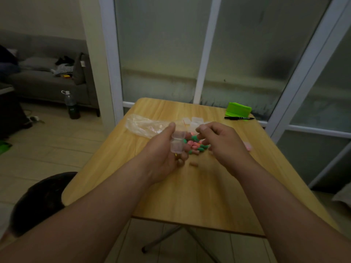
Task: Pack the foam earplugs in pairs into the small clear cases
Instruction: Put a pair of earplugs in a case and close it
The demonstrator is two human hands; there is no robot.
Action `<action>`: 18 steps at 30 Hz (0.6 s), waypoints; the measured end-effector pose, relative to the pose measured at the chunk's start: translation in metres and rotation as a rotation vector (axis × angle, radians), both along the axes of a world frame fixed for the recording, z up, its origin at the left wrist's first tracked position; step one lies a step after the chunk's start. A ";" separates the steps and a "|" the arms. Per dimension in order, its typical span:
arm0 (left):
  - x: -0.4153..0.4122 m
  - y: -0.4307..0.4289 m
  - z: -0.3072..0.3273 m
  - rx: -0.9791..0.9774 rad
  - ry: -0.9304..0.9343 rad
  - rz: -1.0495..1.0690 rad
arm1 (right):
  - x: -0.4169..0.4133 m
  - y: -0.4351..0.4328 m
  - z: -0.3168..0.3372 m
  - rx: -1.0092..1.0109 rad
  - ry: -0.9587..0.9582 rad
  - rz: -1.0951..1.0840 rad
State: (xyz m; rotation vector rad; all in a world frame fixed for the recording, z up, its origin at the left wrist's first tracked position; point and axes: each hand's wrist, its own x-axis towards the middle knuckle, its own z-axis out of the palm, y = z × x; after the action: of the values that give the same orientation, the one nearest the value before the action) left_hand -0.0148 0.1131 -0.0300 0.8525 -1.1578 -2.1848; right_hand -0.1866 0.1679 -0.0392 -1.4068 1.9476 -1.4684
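My left hand [163, 152] grips a small clear case [177, 143] above the wooden table [190, 196], with its lid hinged open. A pile of pink and green foam earplugs [195, 145] lies just right of the case. My right hand [220, 143] hovers over that pile with curled fingers; whether it pinches an earplug is hidden. One tan earplug [194, 164] lies alone nearer to me. Several more clear cases [195, 121] stand behind the pile.
A crumpled clear plastic bag [144, 125] lies at the far left of the table. A black marker [239, 118] and a green box [238, 109] sit at the far right. A pink item [247, 146] peeks out beyond my right hand. A dark stool [41, 198] stands left.
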 end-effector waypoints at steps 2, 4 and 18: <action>0.004 -0.007 0.004 0.035 0.005 0.133 | -0.007 0.003 -0.002 0.044 0.009 -0.037; 0.009 -0.015 0.006 0.060 0.012 0.228 | -0.013 0.008 -0.004 0.113 0.052 -0.043; 0.007 -0.018 0.000 0.089 0.081 0.249 | -0.002 0.015 -0.019 0.436 0.507 0.107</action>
State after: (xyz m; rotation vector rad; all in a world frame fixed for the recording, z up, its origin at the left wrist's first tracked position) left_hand -0.0076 0.0954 -0.0299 0.8855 -0.8711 -2.0567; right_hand -0.1889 0.1825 -0.0585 -1.7400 2.2505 -0.6106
